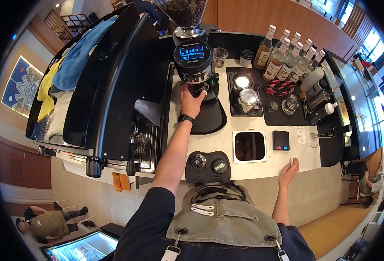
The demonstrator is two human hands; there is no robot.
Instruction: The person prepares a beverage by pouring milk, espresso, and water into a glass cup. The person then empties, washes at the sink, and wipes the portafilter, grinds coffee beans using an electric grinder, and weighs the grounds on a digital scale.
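My left hand [191, 102] reaches forward, its fingers closed around the black handle of a portafilter [197, 89] under the spout of the coffee grinder [194, 61]. The grinder's blue display is lit and reads about 03.5, and its hopper [181, 13] holds dark coffee beans. Beneath the grinder lies a black tray [211, 119]. The portafilter's basket is mostly hidden by the grinder and my hand. My right hand [289, 172] hovers at the counter's front edge with its fingers stretched out, holding nothing. Closest to it is a small black scale [281, 141].
On the left stands an espresso machine [113, 87] with cloths on top. A tamping mat [207, 167] and a square counter opening [249, 146] lie in front. Farther right are a metal pitcher [248, 100], several syrup bottles [283, 61] and a glass screen [353, 100]. Other people sit in the background.
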